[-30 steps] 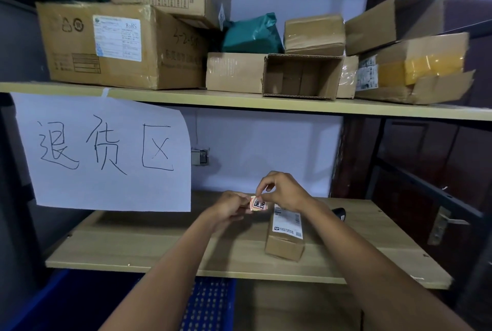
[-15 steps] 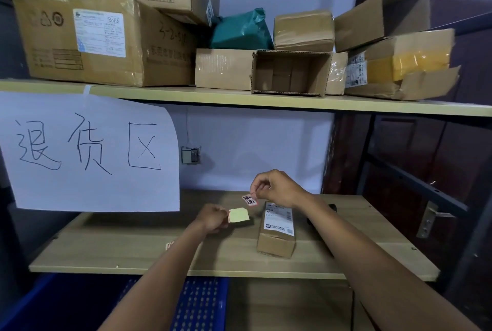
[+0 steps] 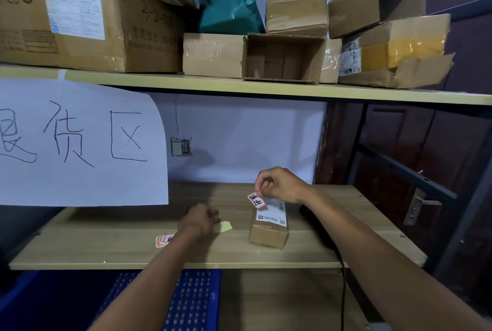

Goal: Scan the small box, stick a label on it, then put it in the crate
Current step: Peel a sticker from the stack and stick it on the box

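The small brown box lies on the lower wooden shelf, a white shipping label on its top. My right hand pinches a small red-edged label just above the box's far left corner. My left hand rests low on the shelf to the left, holding a yellowish backing paper. A stack of red-edged labels lies beside my left wrist. The blue crate sits under the shelf. A black scanner is mostly hidden behind my right forearm.
A large white paper sign hangs from the upper shelf at left. Several cardboard boxes and a green bag crowd the upper shelf. A dark metal frame and door stand at right.
My left hand has dropped to the shelf with the backing paper. My right hand carries the peeled label toward the box top.
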